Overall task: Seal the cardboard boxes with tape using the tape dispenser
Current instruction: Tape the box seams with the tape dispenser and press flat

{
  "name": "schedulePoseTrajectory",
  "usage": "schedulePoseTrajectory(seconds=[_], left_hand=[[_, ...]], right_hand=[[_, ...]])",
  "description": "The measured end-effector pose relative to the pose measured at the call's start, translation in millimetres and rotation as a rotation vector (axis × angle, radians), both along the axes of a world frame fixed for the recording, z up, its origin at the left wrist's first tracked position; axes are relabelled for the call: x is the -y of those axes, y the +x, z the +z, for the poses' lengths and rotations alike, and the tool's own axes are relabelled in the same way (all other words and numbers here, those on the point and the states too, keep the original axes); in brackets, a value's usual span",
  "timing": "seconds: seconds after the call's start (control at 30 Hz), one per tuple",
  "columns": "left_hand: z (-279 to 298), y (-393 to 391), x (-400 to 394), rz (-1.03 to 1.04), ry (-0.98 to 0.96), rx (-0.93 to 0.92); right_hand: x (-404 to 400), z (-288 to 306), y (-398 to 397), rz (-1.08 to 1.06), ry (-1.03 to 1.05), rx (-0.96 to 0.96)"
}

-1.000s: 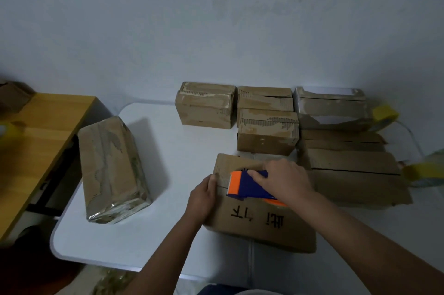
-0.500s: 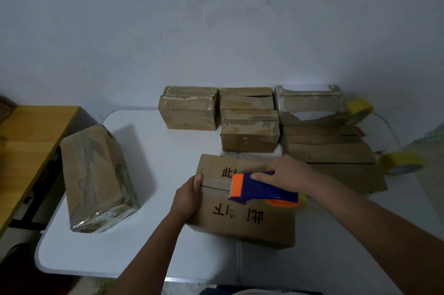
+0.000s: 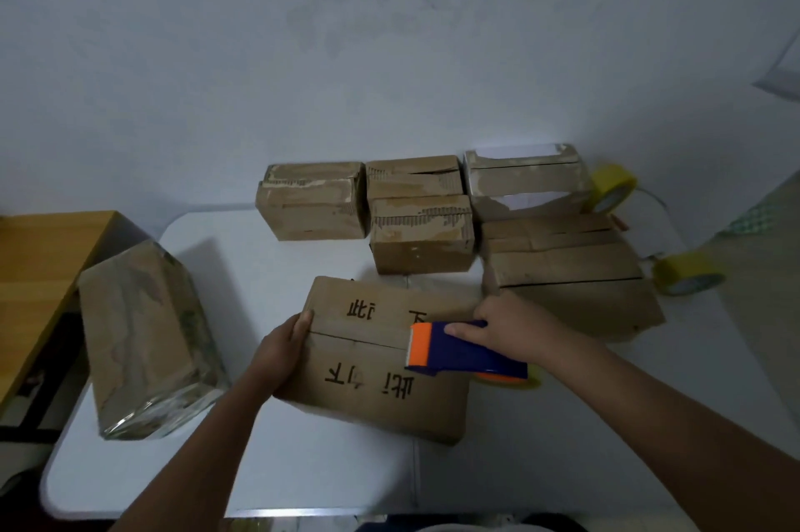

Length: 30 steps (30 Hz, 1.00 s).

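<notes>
A flat cardboard box (image 3: 372, 375) with black printed characters lies on the white table (image 3: 303, 475) in front of me, its centre seam running left to right. My left hand (image 3: 283, 352) grips the box's left edge at the seam. My right hand (image 3: 515, 326) holds a blue and orange tape dispenser (image 3: 459, 352) over the right end of the seam, orange blade end pointing left. A yellow tape roll (image 3: 508, 380) shows under the dispenser's rear.
Several more cardboard boxes (image 3: 420, 235) stand in rows at the back of the table. A large box wrapped in clear tape (image 3: 147, 336) sits at the left. Two yellow tape rolls (image 3: 686, 276) lie at the right. A wooden desk (image 3: 39, 259) adjoins the left side.
My right hand has drawn the dispenser rightward along the seam, from near the box's left part to its right end. My left hand stays on the left edge.
</notes>
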<state>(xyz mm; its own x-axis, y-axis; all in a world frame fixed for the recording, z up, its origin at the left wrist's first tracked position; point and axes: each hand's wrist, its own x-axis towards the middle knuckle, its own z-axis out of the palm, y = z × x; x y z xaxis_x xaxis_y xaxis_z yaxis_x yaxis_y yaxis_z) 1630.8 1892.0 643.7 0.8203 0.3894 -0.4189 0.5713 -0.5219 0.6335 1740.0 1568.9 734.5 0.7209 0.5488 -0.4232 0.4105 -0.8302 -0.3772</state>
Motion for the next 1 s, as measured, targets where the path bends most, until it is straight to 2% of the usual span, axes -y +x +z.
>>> schedulePoseTrajectory(seconds=[0.17, 0.27, 0.33, 0.4, 0.47, 0.57, 0.7, 0.83, 1.0], left_hand=[[4.0, 16.0, -42.7, -0.051, 0.1, -0.051], [9.0, 23.4, -43.4, -0.076, 0.276, -0.055], [12.7, 20.5, -31.1, -0.113, 0.462, 0.024], [13.6, 10.7, -7.9, -0.211, 0.555, 0.168], [13.1, -3.0, 20.8, -0.317, 0.546, 0.168], [7.6, -18.9, 48.8, -0.455, 0.594, 0.019], [5.6, -20.4, 50.5, -0.387, 0.584, 0.023], [3.3, -22.8, 50.7, -0.407, 0.593, 0.017], [2.5, -19.7, 50.2, -0.396, 0.588, -0.008]], right_hand=[[-38.4, -2.9, -15.4, -0.064, -0.016, 0.053], [-48.1, -5.0, -20.8, -0.092, -0.048, 0.061], [-49.3, -6.6, -21.6, -0.103, -0.064, 0.064], [-48.7, -8.1, -21.9, -0.11, -0.06, 0.07], [-48.3, -8.9, -22.1, -0.113, -0.048, 0.071], [-49.2, -9.1, -21.4, -0.113, -0.036, 0.067], [-48.5, -10.7, -19.2, -0.094, -0.028, 0.058], [-37.4, -11.7, -16.8, -0.075, 0.033, 0.023], [20.3, -17.4, -7.6, -0.088, -0.028, -0.033]])
